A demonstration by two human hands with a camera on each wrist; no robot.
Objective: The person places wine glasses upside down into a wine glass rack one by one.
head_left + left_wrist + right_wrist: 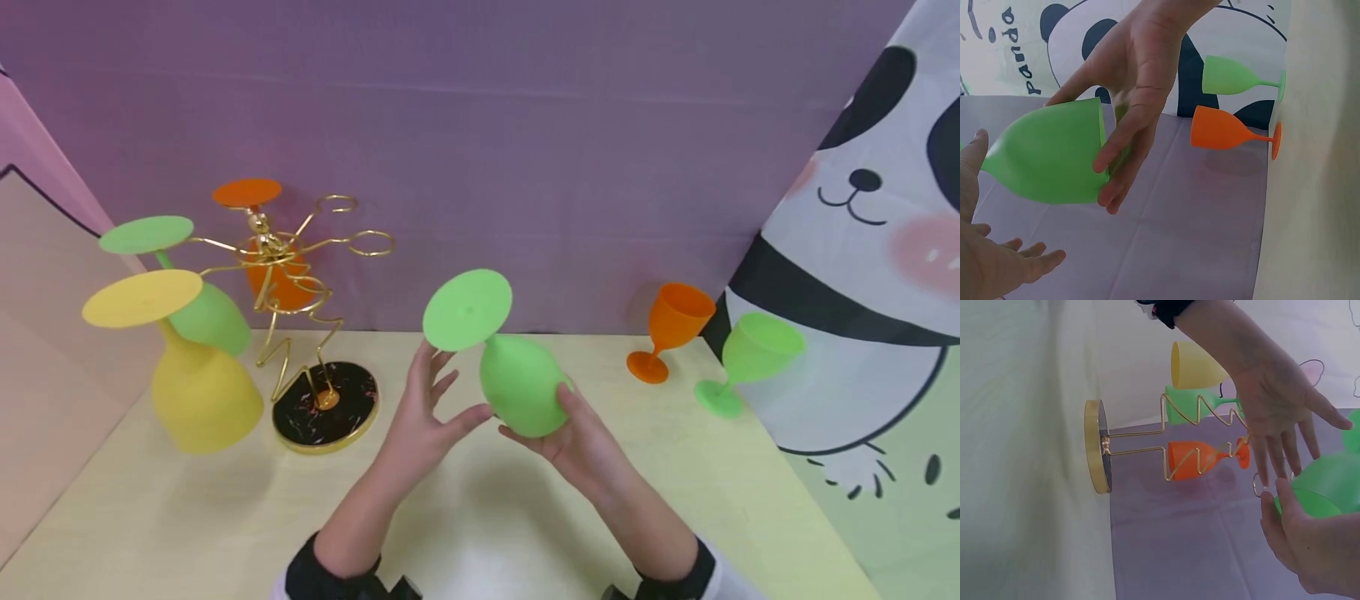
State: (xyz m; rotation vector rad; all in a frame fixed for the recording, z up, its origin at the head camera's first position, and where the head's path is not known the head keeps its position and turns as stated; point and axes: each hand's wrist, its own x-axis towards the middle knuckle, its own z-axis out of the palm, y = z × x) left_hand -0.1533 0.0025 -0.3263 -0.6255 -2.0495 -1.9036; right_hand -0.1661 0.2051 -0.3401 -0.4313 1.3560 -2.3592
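A light green goblet [522, 385] is held upside down and tilted above the table, its round foot up and to the left. My right hand [592, 446] grips the bowl near the rim, thumb on one side and fingers on the other; the left wrist view shows fingers over the rim. My left hand [422, 433] is beside the goblet, fingers spread and nearly straight, as the right wrist view shows; some fingertips pass behind the foot in the head view. A gold wire glass rack [273, 254] with hooped arms carries inverted yellow [206, 396], green [213, 321] and orange [281, 283] goblets.
The rack stands on a round black base [326, 408] at the left of the pale table [480, 542]. At the back right an orange goblet [678, 317] and a green goblet [761, 346] stand upright. Behind hangs a purple cloth [480, 150], with a panda-printed cloth [862, 333] at right.
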